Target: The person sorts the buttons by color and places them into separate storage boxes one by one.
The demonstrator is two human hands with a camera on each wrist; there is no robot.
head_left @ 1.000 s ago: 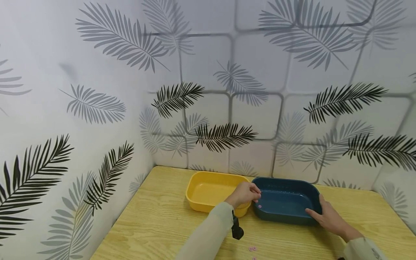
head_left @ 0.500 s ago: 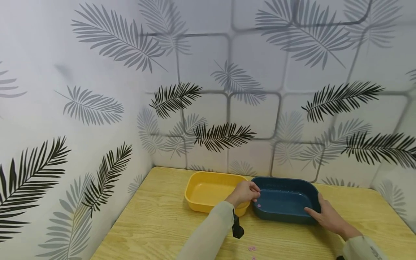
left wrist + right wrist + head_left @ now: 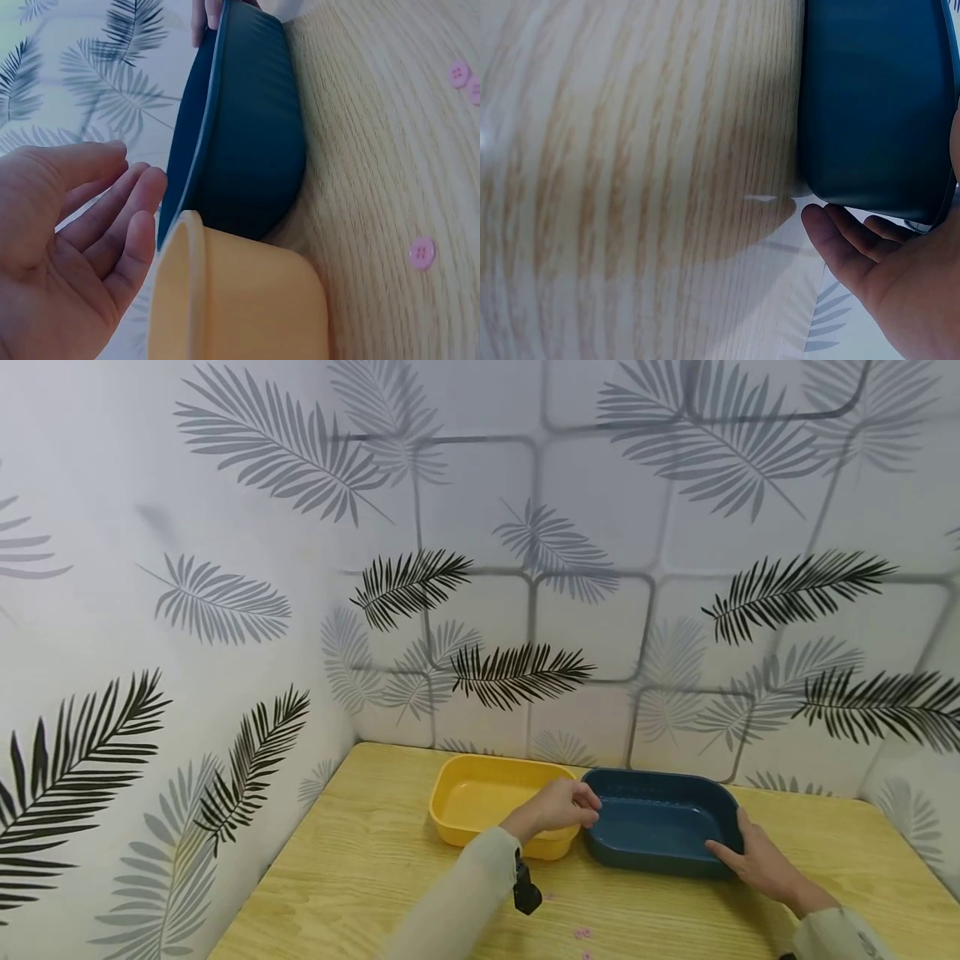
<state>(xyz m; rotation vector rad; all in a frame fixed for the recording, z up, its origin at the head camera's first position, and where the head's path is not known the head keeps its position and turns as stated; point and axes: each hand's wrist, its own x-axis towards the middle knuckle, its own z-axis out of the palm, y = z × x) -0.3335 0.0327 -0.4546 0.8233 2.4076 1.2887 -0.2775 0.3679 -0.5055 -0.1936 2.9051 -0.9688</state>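
Note:
My left hand (image 3: 558, 806) hovers over the inner edges of a yellow plastic basin (image 3: 461, 837) and a dark blue basin (image 3: 652, 863), which stand side by side. In the left wrist view, the fingers of my left hand (image 3: 67, 232) are loosely bent and nothing shows between them. My right hand (image 3: 765, 867) grips the blue basin's right end, thumb over the rim and fingers along the outer wall. From the right wrist, its fingers (image 3: 847, 247) lie against the end wall. A pink button (image 3: 422, 253) lies on the table near the basins.
Two more pink buttons (image 3: 582, 933) lie close together on the wooden table (image 3: 352, 868), and another button (image 3: 587, 956) shows at the frame's bottom edge. A leaf-patterned wall (image 3: 480, 610) rises behind the table and on its left.
A pink button just below my left fingertips at the blue basin's left side is no longer visible. My left forearm has shifted left, uncovering a button on the table. My right hand stays put.

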